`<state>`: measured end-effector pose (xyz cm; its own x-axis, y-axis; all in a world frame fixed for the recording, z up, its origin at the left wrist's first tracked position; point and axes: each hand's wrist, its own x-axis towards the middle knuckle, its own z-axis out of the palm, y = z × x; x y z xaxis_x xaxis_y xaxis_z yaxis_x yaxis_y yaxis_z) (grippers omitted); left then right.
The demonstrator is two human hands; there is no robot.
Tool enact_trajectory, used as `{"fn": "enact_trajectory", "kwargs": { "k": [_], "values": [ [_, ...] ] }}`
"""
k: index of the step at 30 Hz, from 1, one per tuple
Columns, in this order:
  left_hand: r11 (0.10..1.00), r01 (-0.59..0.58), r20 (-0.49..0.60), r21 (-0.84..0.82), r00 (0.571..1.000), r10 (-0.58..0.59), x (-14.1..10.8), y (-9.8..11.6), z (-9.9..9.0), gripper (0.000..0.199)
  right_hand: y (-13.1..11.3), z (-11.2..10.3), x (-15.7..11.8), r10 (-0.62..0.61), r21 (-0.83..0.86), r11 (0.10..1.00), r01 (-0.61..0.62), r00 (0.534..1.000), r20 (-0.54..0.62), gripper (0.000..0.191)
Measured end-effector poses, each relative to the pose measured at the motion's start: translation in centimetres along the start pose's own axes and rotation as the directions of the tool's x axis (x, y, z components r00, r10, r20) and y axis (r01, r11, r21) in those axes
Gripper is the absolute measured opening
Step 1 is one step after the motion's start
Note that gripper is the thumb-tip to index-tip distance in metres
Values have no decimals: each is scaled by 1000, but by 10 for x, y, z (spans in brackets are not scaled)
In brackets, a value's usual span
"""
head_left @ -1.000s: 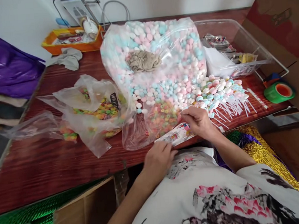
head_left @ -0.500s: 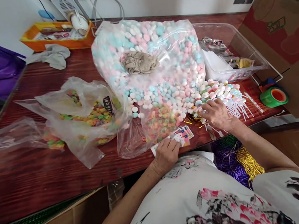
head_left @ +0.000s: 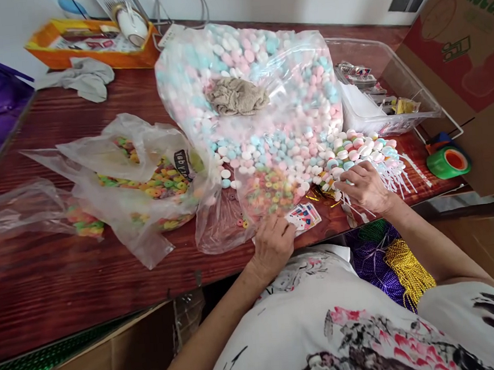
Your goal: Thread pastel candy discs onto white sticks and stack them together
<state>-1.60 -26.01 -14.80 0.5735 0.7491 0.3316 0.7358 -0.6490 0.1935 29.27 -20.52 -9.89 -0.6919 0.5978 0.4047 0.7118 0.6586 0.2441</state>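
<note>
I find the candies [head_left: 358, 145] at twelve o'clock from the right hand [head_left: 366, 190], its fingers curled at their near edge; load, cannot tell. Cards [head_left: 308, 216] at its eight o'clock lie partly under the left hand [head_left: 274, 243]; pinched or pressed, undetermined. I recommend parting the sticks [head_left: 396, 179] gently, cards flat.

I'd call this a small hand-assembly workshop: a big clear bag of pastel pieces [head_left: 286, 110] fills the wooden table [head_left: 27, 282], a bag of coloured rings [head_left: 131, 154] lies to its left, while a plastic tub [head_left: 390, 125], a tape roll [head_left: 437, 165] and a cardboard box [head_left: 477, 150] stand to its right, and shiny cord [head_left: 407, 269] bunches in front of it, below the table edge.
</note>
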Motion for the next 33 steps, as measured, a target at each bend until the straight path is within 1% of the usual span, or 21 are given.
{"fn": "enact_trajectory", "kwargs": {
  "k": [1, 2, 3, 4, 5, 6, 7, 8, 9, 10, 12, 13, 15, 16, 18, 20, 22, 26, 29, 31, 33],
  "values": [
    [1000, -3, 47, 21, 999, 2, -2, 2, 0, 23, 4, -2, 1, 16, 30, 999, -14, 998, -67, 23],
    [999, -3, 93, 37, 996, 0, -3, 5, 0, 23, 8, -5, 3, 61, 78, 996, -50, 989, -137, 24],
    [999, -1, 130, 48, 992, -5, -4, 7, -1, 23, 10, -10, 5, 136, 145, 983, -108, 970, -202, 23],
    [999, 4, 157, 54, 988, -12, -5, 9, -1, 23, 10, -17, 7, 237, 229, 957, -180, 938, -253, 22],
    [998, 11, 173, 55, 985, -20, -4, 10, -2, 23, 9, -27, 9, 347, 321, 913, -253, 895, -280, 20],
    [998, 24, 179, 50, 983, -32, -4, 10, -3, 22, 6, -39, 11, 453, 411, 854, -320, 846, -282, 17],
    [999, 40, 177, 37, 983, -46, -2, 9, -3, 20, 0, -52, 12, 535, 493, 788, -368, 805, -255, 15],
    [998, 59, 167, 15, 984, -60, -1, 7, -3, 19, -7, -65, 12, 590, 557, 727, -400, 779, -211, 14],
    [997, 78, 151, -11, 986, -75, 1, 4, -2, 19, -16, -77, 11, 622, 603, 679, -420, 764, -168, 13],
    [995, 91, 129, -35, 988, -86, 2, 2, -1, 19, -26, -87, 9, 637, 636, 635, -437, 762, -113, 13],
    [995, 82, 92, -49, 993, -77, 3, 1, 0, 21, -47, -95, 2, 621, 673, 579, -461, 784, 3, 13],
    [997, 62, 83, -36, 995, -59, 3, 2, 1, 22, -56, -93, -3, 597, 672, 579, -461, 802, 36, 13],
    [1000, 9, 85, 10, 996, -10, 2, 6, 0, 27, -72, -79, -13, 538, 639, 627, -446, 841, 60, 14],
    [1000, -12, 91, 27, 996, 10, 1, 8, -1, 27, -78, -71, -17, 519, 616, 655, -438, 853, 55, 15],
    [999, -22, 99, 33, 995, 19, 0, 12, -3, 24, -83, -58, -24, 504, 581, 679, -449, 861, 76, 16],
    [1000, 2, 90, -1, 996, -2, 1, 12, -1, 18, -83, -54, -28, 505, 567, 673, -474, 855, 116, 16],
    [996, 33, 49, -84, 998, -29, 1, 9, 3, 12, -80, -59, -28, 515, 560, 656, -505, 843, 157, 16],
    [956, 43, -55, -290, 997, -61, -1, 0, 15, 15, -76, -74, -26, 551, 568, 581, -582, 796, 251, 16],
    [943, 2, -21, -332, 1000, -10, -6, -6, 13, 12, -77, -76, -29, 590, 640, 482, -598, 762, 267, 16],
    [938, -31, 19, -344, 999, 40, -9, -9, 9, 17, -79, -74, -32, 613, 690, 413, -594, 742, 272, 17],
    [925, -49, 32, -377, 997, 66, -11, -12, 5, 19, -81, -69, -34, 638, 705, 377, -600, 721, 272, 17]
  ]
}}
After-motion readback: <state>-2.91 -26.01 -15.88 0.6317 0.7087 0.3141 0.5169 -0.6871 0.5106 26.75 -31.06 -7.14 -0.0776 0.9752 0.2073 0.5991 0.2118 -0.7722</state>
